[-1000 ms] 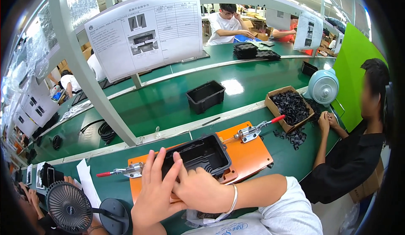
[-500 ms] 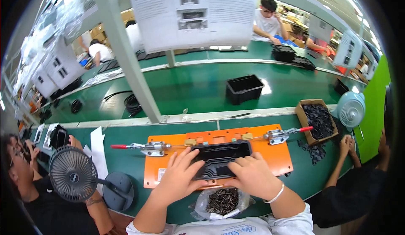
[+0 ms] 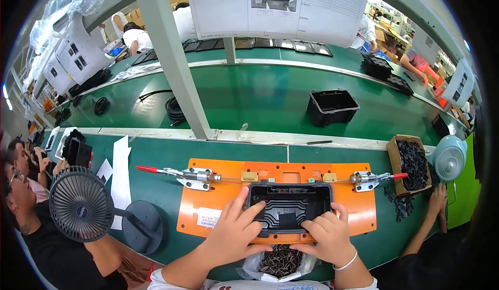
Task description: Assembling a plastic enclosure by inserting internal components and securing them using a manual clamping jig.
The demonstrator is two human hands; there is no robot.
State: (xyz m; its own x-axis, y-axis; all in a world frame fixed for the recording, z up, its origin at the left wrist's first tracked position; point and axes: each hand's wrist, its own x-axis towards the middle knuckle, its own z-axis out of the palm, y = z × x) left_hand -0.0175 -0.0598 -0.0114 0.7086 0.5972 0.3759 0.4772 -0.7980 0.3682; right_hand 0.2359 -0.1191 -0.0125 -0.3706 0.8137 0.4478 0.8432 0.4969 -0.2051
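Black tray [image 3: 318,201]: centre of the frame, slightly below the middle; open side up, seated on the orange fixture [image 3: 358,214]. Dark rectangular patch [image 3: 287,221] on its floor, towards the near wall.
Left hand [image 3: 231,235]: lower centre-left; fingers spread wide, open. Index along the tray's left end, next finger reaching over the rim to the inside, thumb stretched out below the near edge. Not closed round anything.
Right hand [image 3: 332,238]: lower centre-right; half open, fingers bent at the tray's near right corner, one fingertip beside the right end, thumb pointing left below the near edge. Touching; cannot tell whether it grips.
Clamps: left toggle clamp [image 3: 196,178] and right toggle clamp [image 3: 365,181] flank the tray's far corners, red handles pointing outward. Whether their rods bear on the tray: unclear.
Screw bag [image 3: 252,267]: bottom centre, below both thumbs, holding small dark metal pieces.
Handling note (judgement): steady both ends evenly, tray flat and square to the fixture; press on the rim rather than the floor patch; fingertips clear of the clamp rods.
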